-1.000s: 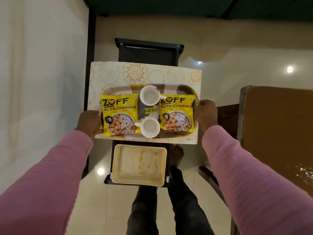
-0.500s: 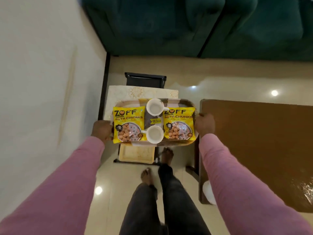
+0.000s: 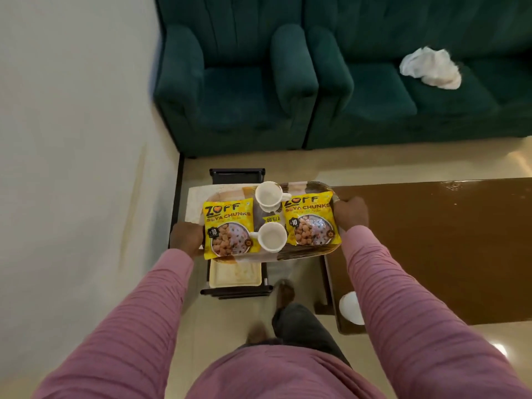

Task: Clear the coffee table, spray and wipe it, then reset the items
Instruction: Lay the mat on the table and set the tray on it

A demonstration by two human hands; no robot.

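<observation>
I carry a patterned tray in the air, its right end over the left edge of the brown coffee table. My left hand grips the tray's left end and my right hand grips its right end. On the tray lie two yellow soya chunk packets, one on the left and one on the right. Between the packets stand two white cups, one far and one near. A white cloth lies crumpled on the green sofa.
A small side table with a lower shelf stands below the tray by the white wall. A green armchair and sofa stand behind. A white round object sits at the coffee table's near left corner. My feet are on the tiled floor.
I have lifted the tray off the small side table and swung it rightward toward the coffee table. My view has risen, bringing the sofa and cloth into sight.
</observation>
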